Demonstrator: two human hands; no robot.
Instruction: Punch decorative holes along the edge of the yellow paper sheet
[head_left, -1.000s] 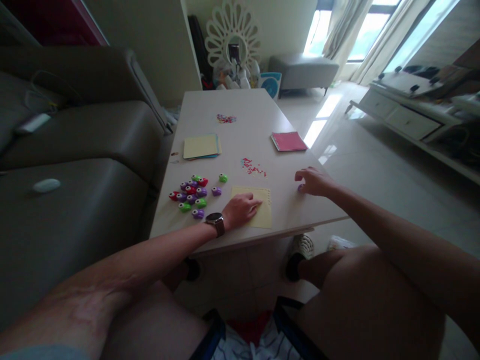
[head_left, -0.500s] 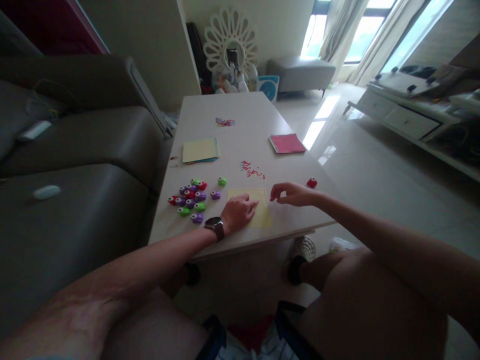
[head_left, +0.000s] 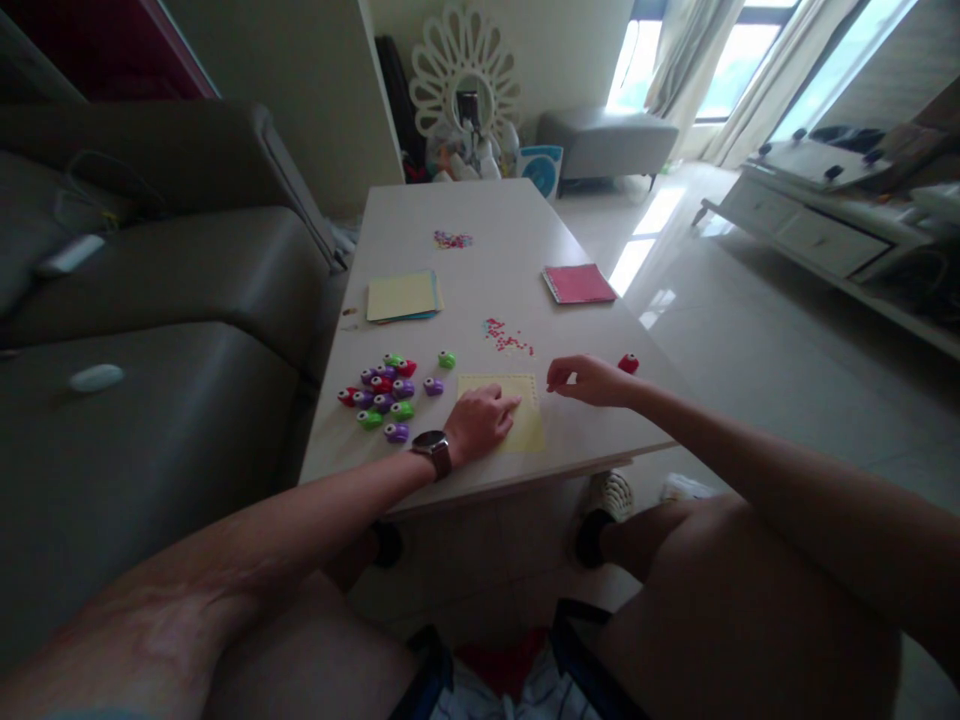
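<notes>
Two hands at a yellow sheet on a pale surface

The left hand (head_left: 480,422) lies palm down on the near left part of the yellow sheet (head_left: 517,410), fingers spread flat and gripping nothing, a dark watch (head_left: 433,448) on the wrist and the forearm stretched in from the near left. The right hand (head_left: 589,380) hovers just right of the sheet's far right corner, wrist bent, fingers curled together at the tips; whether they pinch anything I cannot tell. The sheet is thin, square paper with a dotted far edge, lying near the front edge of the smooth surface (head_left: 480,220). A small red punch (head_left: 628,363) sits just right of the right hand. Left of the sheet is a cluster of rounded purple, green and red punches (head_left: 382,392); beyond it lie red scraps (head_left: 506,336).
</notes>
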